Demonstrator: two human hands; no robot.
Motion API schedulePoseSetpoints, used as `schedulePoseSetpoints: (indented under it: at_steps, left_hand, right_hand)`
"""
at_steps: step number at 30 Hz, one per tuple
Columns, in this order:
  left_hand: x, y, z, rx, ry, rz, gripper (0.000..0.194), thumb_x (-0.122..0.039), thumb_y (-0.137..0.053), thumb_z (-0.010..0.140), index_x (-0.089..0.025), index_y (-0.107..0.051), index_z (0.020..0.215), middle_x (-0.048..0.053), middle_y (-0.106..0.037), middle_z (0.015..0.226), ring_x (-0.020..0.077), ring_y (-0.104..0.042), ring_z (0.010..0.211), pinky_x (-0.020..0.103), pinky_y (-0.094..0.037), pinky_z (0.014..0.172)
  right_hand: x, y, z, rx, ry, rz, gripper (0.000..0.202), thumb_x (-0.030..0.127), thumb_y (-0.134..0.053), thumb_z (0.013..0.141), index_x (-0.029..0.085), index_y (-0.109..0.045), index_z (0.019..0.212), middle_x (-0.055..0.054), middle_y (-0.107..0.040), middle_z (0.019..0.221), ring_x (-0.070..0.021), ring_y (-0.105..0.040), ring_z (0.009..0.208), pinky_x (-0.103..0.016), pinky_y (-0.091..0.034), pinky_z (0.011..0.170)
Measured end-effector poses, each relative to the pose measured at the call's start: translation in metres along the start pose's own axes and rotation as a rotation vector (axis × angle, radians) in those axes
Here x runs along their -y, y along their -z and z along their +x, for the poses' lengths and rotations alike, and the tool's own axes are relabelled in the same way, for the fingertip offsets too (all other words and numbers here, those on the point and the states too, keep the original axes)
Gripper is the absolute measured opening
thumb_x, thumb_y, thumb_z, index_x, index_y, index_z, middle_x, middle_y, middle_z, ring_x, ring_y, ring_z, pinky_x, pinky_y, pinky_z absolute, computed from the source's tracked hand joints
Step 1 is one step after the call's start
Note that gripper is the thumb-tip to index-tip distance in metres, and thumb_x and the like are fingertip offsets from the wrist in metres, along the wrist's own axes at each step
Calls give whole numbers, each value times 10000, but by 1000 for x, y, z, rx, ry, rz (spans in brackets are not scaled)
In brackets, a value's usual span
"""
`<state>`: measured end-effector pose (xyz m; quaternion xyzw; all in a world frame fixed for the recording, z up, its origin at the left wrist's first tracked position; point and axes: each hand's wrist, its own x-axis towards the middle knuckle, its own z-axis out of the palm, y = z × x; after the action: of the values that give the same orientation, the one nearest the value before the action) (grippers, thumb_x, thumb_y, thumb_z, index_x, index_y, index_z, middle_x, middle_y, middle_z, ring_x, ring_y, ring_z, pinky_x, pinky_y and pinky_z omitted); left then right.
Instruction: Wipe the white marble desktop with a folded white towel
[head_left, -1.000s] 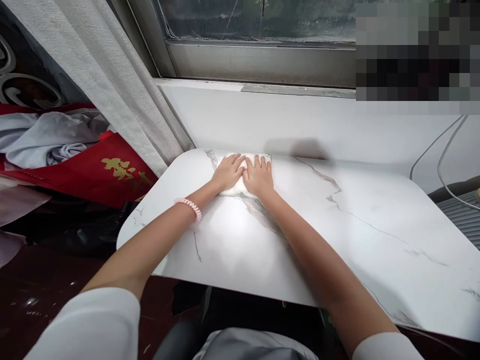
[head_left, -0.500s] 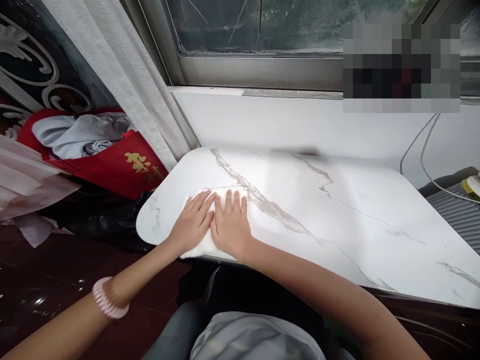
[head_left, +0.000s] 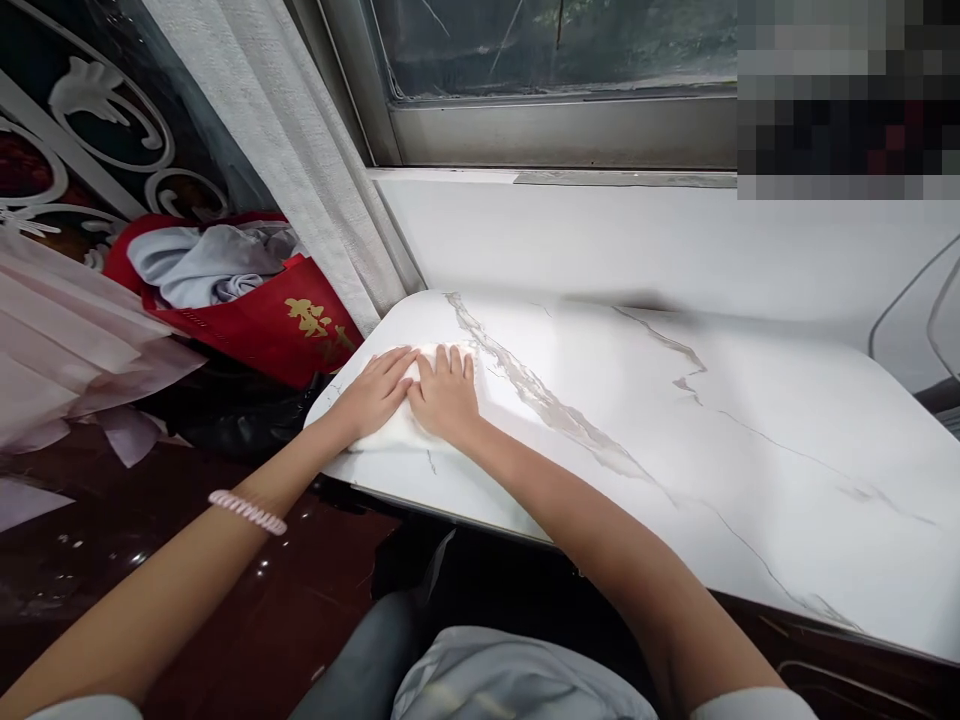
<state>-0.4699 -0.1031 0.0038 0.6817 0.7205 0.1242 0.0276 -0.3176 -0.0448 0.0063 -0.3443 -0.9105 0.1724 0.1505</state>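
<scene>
A white cloth [head_left: 396, 432] lies flat on the left end of a white marble-patterned tabletop [head_left: 600, 385]. My left hand [head_left: 373, 393] rests palm down on the cloth's left part, fingers stretched out. Beside it, my right hand [head_left: 445, 396] presses flat on the cloth with its fingers extended. The two hands touch or nearly touch near the thumbs. A pink coiled band [head_left: 247, 511] circles my left forearm. Much of the cloth is hidden under my hands.
A red bag [head_left: 259, 325] with grey-blue fabric inside stands left of the table, beside a pale curtain [head_left: 277, 130]. A window frame [head_left: 562, 135] runs above the white wall behind. Pink fabric [head_left: 82, 340] hangs at far left. The upper right is pixelated.
Both hands and the cloth have slid back and left, away from the table's front edge. The view has turned somewhat to the left.
</scene>
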Motion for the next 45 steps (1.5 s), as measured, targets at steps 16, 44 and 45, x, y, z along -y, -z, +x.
schedulePoseSetpoints:
  at_steps: [16,44,45]
  left_hand:
    - [59,-8,149,10,-14,-3,566,-325,-299,965,-128,-423,1480,118,-424,1554,248,-343,1450,429,-240,1220]
    - [13,-17,105,4,65,-33,530,-379,-288,1002,-244,-389,1505,78,-351,1611,254,-263,1504,517,-174,1227]
    - [5,-17,95,7,69,-27,531,-378,-282,1005,-239,-382,1508,83,-342,1614,258,-259,1505,523,-175,1225]
  right_hand:
    - [-47,-6,132,-114,-112,-80,522,286,-353,997,147,-447,1491,-162,-382,1582,-321,-275,1485,-509,-154,1218]
    - [-54,5,77,-95,-73,-103,515,290,-341,1014,152,-436,1501,-151,-368,1593,-307,-266,1489,-507,-154,1220]
    - [-52,6,66,-95,-67,-112,518,286,-342,1013,151,-433,1505,-153,-368,1592,-313,-269,1488,-509,-159,1217]
